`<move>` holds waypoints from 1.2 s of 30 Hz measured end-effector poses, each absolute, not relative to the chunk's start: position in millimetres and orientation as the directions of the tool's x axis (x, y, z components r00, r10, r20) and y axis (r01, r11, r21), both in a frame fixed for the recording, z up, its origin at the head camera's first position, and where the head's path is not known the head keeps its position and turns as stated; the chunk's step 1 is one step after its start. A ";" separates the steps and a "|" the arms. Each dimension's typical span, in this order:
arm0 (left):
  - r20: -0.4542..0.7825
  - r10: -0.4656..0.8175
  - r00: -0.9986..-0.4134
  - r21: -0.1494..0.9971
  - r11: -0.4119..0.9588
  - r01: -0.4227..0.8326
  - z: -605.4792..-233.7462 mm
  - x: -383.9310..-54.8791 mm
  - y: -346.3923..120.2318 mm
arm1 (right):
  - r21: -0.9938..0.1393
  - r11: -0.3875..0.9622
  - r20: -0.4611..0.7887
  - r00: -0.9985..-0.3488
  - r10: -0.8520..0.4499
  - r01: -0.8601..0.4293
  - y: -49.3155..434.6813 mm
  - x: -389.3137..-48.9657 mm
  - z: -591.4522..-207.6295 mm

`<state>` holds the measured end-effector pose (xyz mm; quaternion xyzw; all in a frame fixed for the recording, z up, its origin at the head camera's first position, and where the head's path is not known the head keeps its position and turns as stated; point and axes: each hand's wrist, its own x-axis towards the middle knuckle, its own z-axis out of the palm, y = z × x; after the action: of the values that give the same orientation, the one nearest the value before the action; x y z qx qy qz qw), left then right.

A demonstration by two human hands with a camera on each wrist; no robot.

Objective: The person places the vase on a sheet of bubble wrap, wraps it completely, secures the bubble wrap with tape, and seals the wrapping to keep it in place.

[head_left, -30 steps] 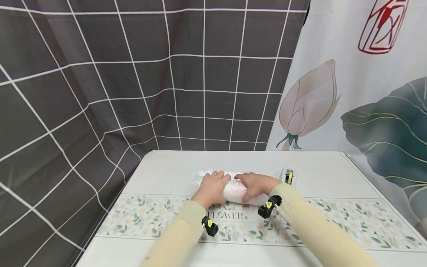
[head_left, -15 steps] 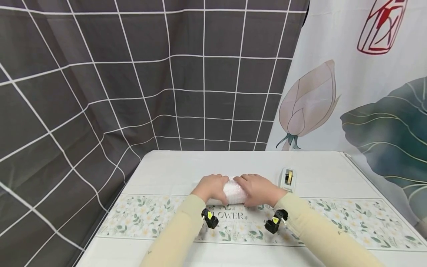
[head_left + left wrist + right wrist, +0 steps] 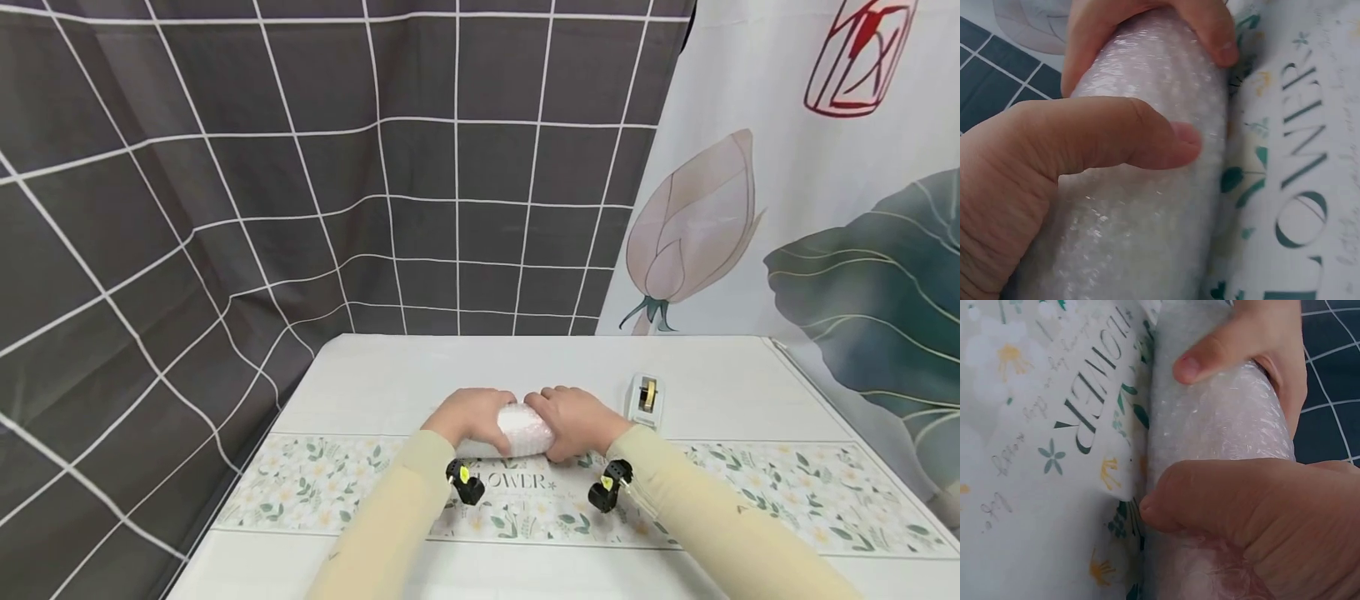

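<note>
A rounded, elongated bundle in clear bubble wrap (image 3: pixel 525 429) lies crosswise on the table; a faint pink shows through its right part. My left hand (image 3: pixel 472 417) grips its left part from above, the thumb laid over the near side. On the right part, my right hand (image 3: pixel 576 422) holds it the same way, thumb toward me. In the left wrist view the bubble-wrapped bundle (image 3: pixel 1147 225) fills the middle, under my left hand (image 3: pixel 1054 144). The right wrist view shows my right hand (image 3: pixel 1241 506) across the wrap. What lies inside is unclear.
A white tape dispenser (image 3: pixel 645 400) with a yellowish roll stands just beyond my right wrist. The white table cover (image 3: pixel 360 383) has a floral band with lettering. A dark grid curtain (image 3: pixel 495 167) hangs behind and at the left, a flower-printed white curtain (image 3: pixel 795 200) at the right.
Loose bubble wrap showed around and behind the hands a second ago; now the wrap looks snug and rounded between them. Both hands have shifted slightly on the bundle and still hold it.
</note>
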<state>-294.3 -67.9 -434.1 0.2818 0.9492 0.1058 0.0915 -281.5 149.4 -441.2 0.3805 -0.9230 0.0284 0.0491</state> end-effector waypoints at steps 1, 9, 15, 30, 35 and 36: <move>-0.084 0.567 -0.820 0.216 0.813 0.540 -436.4 -293.8 -68.1 | -0.026 0.710 0.107 -0.708 -0.698 -0.704 149.2 -281.9 -440.3; 0.052 0.605 -0.795 0.022 0.795 0.607 -441.4 -284.1 -69.2 | -0.155 0.732 0.015 -0.743 -0.669 -0.663 149.2 -293.8 -436.4; 0.101 0.602 -0.792 -0.084 0.799 0.596 -446.7 -280.3 -67.9 | -0.326 0.762 -0.162 -0.761 -0.628 -0.559 147.3 -307.2 -433.9; 0.133 0.602 -0.787 -0.097 0.798 0.594 -451.0 -283.1 -64.8 | -0.496 0.770 -0.301 -0.753 -0.585 -0.401 150.7 -317.7 -433.3; 0.108 0.595 -0.796 -0.062 0.803 0.592 -447.1 -285.6 -62.8 | -0.436 0.746 -0.188 -0.760 -0.622 -0.504 157.8 -314.5 -433.1; 0.098 0.593 -0.800 -0.050 0.805 0.591 -445.9 -286.0 -62.2 | -0.427 0.742 -0.172 -0.759 -0.628 -0.517 160.0 -313.8 -432.4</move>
<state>-286.0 -62.2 -445.9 0.3119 0.9485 -0.0087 -0.0543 -313.8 160.0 -432.4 0.3108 -0.9205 0.1800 -0.1539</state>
